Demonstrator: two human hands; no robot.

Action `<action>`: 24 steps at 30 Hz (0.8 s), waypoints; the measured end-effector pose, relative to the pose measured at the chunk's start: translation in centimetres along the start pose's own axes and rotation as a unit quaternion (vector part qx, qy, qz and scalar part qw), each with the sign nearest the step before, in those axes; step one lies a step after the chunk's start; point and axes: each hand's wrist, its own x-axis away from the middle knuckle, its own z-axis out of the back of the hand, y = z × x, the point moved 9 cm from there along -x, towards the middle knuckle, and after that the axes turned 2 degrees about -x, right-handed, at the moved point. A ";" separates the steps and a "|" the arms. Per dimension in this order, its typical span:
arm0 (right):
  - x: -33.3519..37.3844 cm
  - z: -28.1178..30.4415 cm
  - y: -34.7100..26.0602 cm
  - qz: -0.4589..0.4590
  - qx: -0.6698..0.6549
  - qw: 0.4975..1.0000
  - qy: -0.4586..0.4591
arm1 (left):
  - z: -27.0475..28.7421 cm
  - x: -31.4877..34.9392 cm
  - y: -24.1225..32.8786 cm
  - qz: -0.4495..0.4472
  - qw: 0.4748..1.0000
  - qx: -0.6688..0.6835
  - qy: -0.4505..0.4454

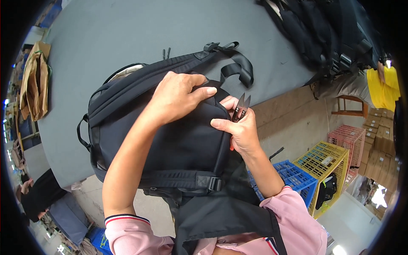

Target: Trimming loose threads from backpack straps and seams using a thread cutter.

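Note:
A black backpack (170,144) lies across the near edge of the grey table (140,25), its shoulder straps and padded back facing up. My left hand (180,95) grips the pack's upper right part, thumb on top and fingers partly hidden in the fabric. At the right end of the pack, my right hand (242,127) holds a pair of thread snips (241,108), blades pointing up and away. The thumb and fingers of that hand also press on the pack's edge. A loose webbing strap (238,70) curls on the table beyond.
More black bags (327,38) are piled at the table's far right. Brown paper bags (35,80) hang at the left edge. Blue (287,176), yellow (323,159) and pink (346,138) plastic crates stand on the floor at right, near stacked cartons (378,157).

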 end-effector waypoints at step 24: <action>0.0 -3.9 -9.9 0.235 0.588 0.748 -0.197 | -1.2 4.6 -2.7 0.083 0.961 0.159 0.210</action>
